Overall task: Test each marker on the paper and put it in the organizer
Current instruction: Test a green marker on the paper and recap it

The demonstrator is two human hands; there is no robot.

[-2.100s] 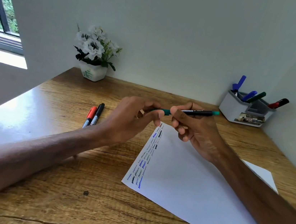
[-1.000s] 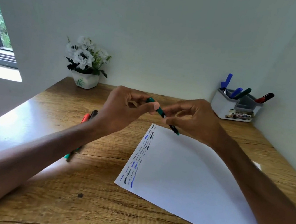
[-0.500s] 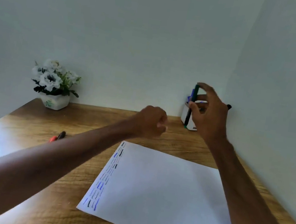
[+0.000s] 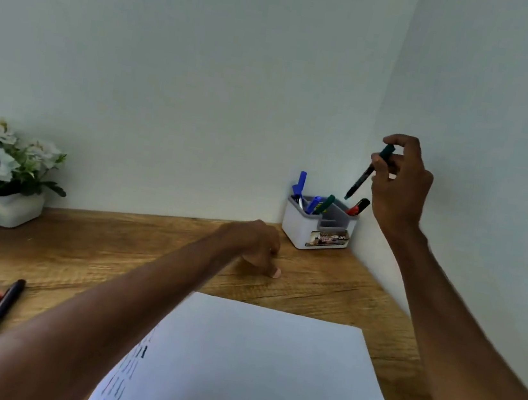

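Storing step: my right hand (image 4: 400, 187) pinches the green marker (image 4: 364, 176) above the organizer (image 4: 299, 228); next, lower it into a compartment.

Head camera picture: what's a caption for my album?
Right hand holds a green marker above the organizer; left hand hovers over the desk.

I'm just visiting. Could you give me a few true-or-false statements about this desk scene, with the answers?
1. The right hand holds a green marker above the organizer. True.
2. The organizer is empty. False: several markers stand in it.
3. Two markers lie on the desk left of the paper. True.
4. The paper is blank. False: pen strokes line its left edge.
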